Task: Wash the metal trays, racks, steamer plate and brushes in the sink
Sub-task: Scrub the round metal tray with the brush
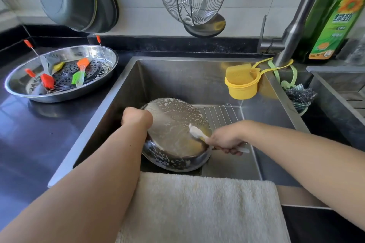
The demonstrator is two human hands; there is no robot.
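Counter, left of sink: big tray [61, 74] holding the steamer plate [79, 73] and silicone brushes [80, 72], not yet in the sink [177, 77].
Left hand [137, 117]: fingers curled over the far-left rim of the soapy tray [173, 134], tilting it up off the sink floor.
Soapy tray: sink's front-left area, suds across its face.
Rack [219, 114]: flat on the sink floor behind the tray, toward the right.
Right hand [225, 141]: wrapped round a white scrub brush [199, 133], bristles on the tray's right edge.
Technique: likely best to keep the tilt steady, scrub the rim in overlapping strokes, turn the tray, rinse.
Sink front edge: towel [201, 207] draped.
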